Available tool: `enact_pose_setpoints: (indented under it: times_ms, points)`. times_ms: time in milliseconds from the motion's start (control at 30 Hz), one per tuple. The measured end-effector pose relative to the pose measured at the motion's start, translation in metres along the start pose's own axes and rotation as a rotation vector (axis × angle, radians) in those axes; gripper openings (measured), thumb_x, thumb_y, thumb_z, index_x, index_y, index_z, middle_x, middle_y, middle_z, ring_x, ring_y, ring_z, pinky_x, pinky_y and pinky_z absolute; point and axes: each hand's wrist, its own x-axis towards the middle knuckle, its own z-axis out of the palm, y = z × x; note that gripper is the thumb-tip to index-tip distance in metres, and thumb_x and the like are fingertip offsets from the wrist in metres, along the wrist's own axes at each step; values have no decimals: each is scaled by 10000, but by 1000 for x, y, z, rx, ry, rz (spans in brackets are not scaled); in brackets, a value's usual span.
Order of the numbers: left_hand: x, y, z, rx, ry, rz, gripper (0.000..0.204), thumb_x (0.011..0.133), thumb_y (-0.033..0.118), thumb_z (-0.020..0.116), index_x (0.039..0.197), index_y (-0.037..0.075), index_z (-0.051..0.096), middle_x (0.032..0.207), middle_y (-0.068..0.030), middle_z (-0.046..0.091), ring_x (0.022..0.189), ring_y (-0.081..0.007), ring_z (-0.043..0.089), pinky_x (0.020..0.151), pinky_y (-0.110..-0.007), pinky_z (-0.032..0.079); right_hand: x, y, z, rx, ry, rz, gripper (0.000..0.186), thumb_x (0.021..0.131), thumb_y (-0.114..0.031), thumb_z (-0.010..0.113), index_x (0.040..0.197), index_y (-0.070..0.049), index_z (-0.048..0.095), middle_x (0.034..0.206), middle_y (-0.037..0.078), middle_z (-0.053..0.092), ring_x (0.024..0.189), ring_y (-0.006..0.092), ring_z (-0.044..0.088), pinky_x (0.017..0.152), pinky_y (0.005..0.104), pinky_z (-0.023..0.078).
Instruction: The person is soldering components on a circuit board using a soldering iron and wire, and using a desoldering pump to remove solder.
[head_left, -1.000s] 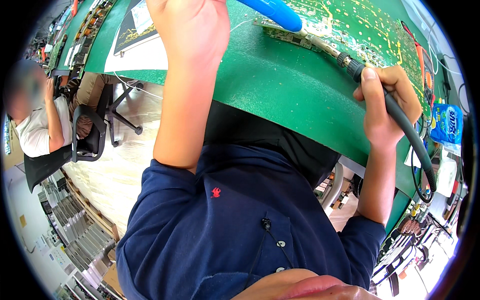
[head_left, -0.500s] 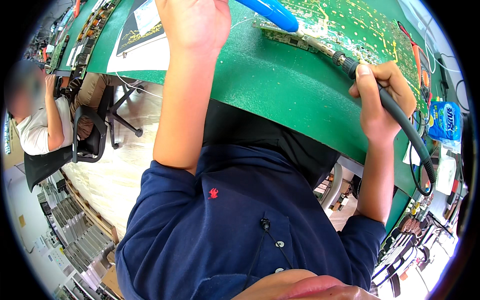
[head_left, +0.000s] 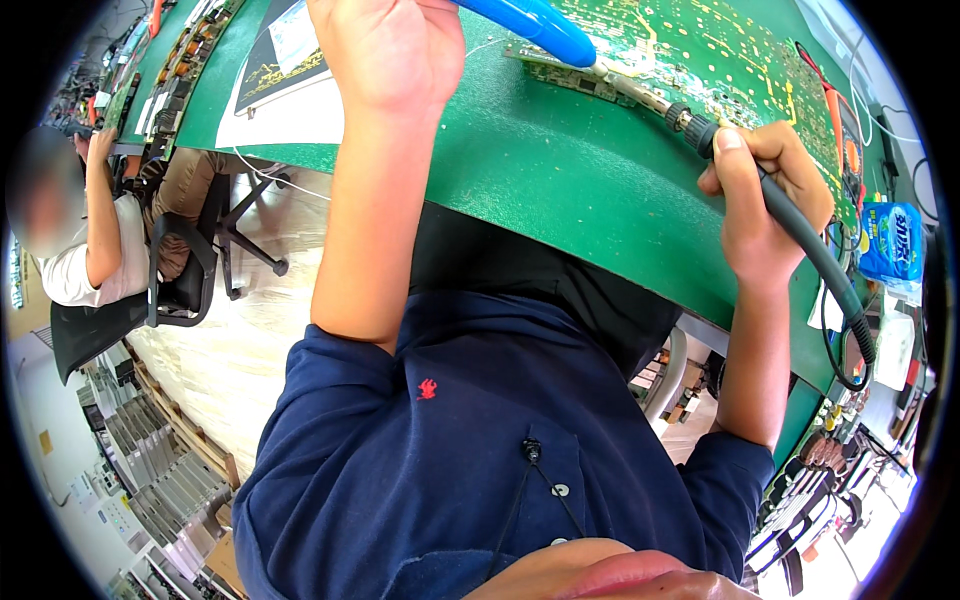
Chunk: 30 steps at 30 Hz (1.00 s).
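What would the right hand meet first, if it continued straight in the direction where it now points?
Led by the soldering iron it holds, the right hand would probably meet the tip of the blue tool first. The circuit board lies close to that line; depth is unclear.

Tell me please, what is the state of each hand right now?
Left hand: closed, holding the blue tool; the grip is partly cut off by the picture's edge.
Right hand: closed, holding the soldering iron.
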Motion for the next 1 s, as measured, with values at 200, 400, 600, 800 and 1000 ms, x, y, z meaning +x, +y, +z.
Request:
enact_pose_setpoints:
  times_ms: [200, 400, 600, 800, 1000]
  points:
    - [-1, 0, -1, 48, -13, 24, 71, 910, 54, 473, 964, 90, 444, 774, -35, 464, 708, -155, 490, 691, -325, 457, -1, 0, 0, 7, -2, 12, 92, 770, 12, 605, 689, 25, 561, 552, 58, 575, 485, 60, 547, 461, 169, 396]
    - [-3, -1, -2, 30, 37, 31, 74, 909, 59, 477, 964, 91, 438, 776, -35, 464, 714, -157, 489, 701, -332, 457, 0, 1, 0, 12, -1, 14, 100, 772, 3, 608, 686, 21, 560, 554, 60, 577, 486, 59, 546, 461, 168, 395]
    - [-6, 5, -5, 125, 7, 62, 102, 946, 129, 453, 1037, 85, 437, 804, -48, 482, 744, -170, 497, 748, -355, 453, 0, -1, 0, -47, 7, 18, 95, 783, -9, 601, 701, 14, 562, 567, 69, 585, 497, 64, 551, 467, 176, 401]
    - [-26, 27, 6, 140, 68, 238, 229, 969, 231, 396, 1131, 74, 440, 958, -113, 549, 945, -260, 543, 922, -434, 403, 1, 8, -9, 73, 197, -7, 88, 833, -65, 559, 798, 15, 567, 575, 78, 587, 479, 81, 522, 477, 188, 394]
    - [-29, 64, -46, 314, 250, 243, 414, 931, 462, 372, 1125, 146, 555, 1177, -227, 543, 1161, -412, 465, 1002, -588, 333, 9, 9, -17, 164, 176, -85, 150, 843, -65, 509, 856, 80, 542, 572, 142, 544, 479, 165, 512, 493, 265, 434]
